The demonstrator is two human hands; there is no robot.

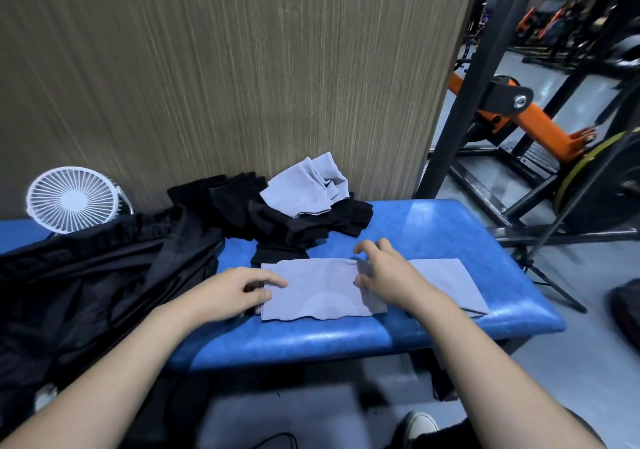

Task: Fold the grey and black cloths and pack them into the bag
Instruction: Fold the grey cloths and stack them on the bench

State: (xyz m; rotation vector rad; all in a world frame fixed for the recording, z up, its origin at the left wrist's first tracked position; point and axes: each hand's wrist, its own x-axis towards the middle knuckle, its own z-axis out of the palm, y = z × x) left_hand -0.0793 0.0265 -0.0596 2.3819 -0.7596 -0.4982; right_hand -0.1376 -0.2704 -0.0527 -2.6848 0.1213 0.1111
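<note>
- Grey cloth [318, 289] lies flat on the blue bench [433, 227], near the front edge, spread as a rough rectangle.
- Left hand [239, 293] sits at the cloth's left edge; fingers curled, thumb and fingertips pinching that edge.
- Right hand [381, 272] rests on the cloth's right part; fingers bent and spread, fingertips on the fabric near its back edge. Thumb appears tucked at a raised fold. Whether it actually grips the fold or only presses: cannot tell.
- Second grey piece [450, 282] lies flat just right of the right hand, partly under the wrist; whether it is a separate cloth or one with the first is not clear.
- Black cloths [287, 227] lie in a loose heap at the back of the bench, against the wood-grain panel [207, 68].
- Crumpled grey cloth [308, 185] sits on top of that heap.
- Black bag [86, 275] lies slumped at the left, its fabric reaching the bench's left part, just beside the left hand.
- White fan [71, 199] stands behind the bag, by the panel.
- Gym frame [485, 85] with orange arm [540, 123] stands to the right, on the floor.
- Shoe [419, 428] visible at bottom edge.
</note>
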